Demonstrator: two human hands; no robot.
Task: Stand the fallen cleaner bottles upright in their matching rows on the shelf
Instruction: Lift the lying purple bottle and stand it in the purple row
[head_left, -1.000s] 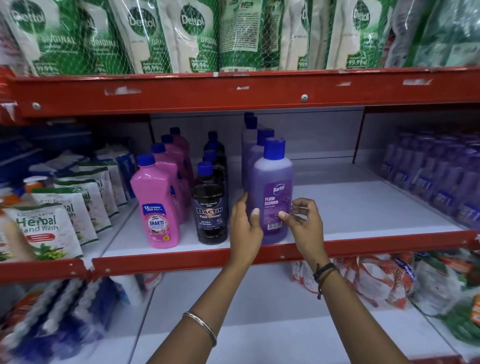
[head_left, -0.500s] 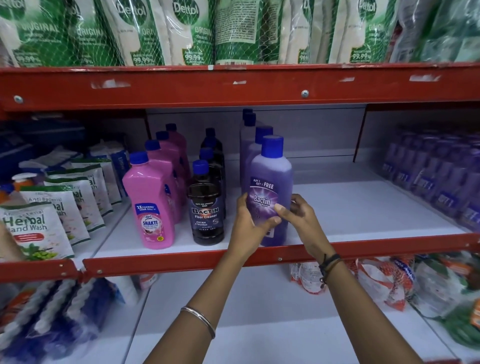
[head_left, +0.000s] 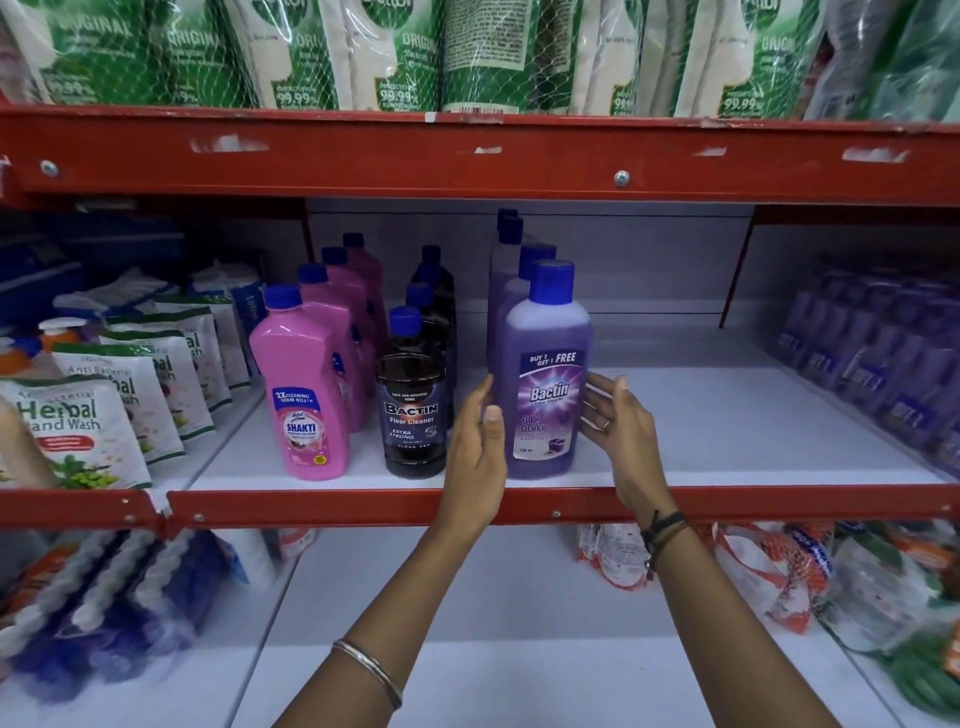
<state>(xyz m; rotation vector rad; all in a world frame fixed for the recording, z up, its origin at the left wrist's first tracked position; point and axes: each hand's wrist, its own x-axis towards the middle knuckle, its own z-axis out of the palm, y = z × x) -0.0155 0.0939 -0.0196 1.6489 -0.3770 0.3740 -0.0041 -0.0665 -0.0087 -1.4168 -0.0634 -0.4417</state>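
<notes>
A purple Bactin floor cleaner bottle (head_left: 548, 364) with a blue cap stands upright at the front of the purple row, label facing me. My left hand (head_left: 475, 447) is at its left side, fingers straight, thumb just touching the edge. My right hand (head_left: 618, 426) hovers at its right side with fingers spread, slightly apart from it. To the left stand an upright row of dark Bactin bottles (head_left: 413, 415) and a row of pink Shakti bottles (head_left: 306, 384). No fallen bottle shows.
The white shelf (head_left: 727, 426) has bare room right of the purple row. A red front rail (head_left: 363, 506) runs below my hands. Blurred purple bottles (head_left: 878, 374) fill the right bay, hand wash pouches (head_left: 78, 431) the left, Dettol pouches (head_left: 395, 57) above.
The purple bottle was turned so its front label faces me. Both hands, which gripped it, have opened and drawn back to its sides.
</notes>
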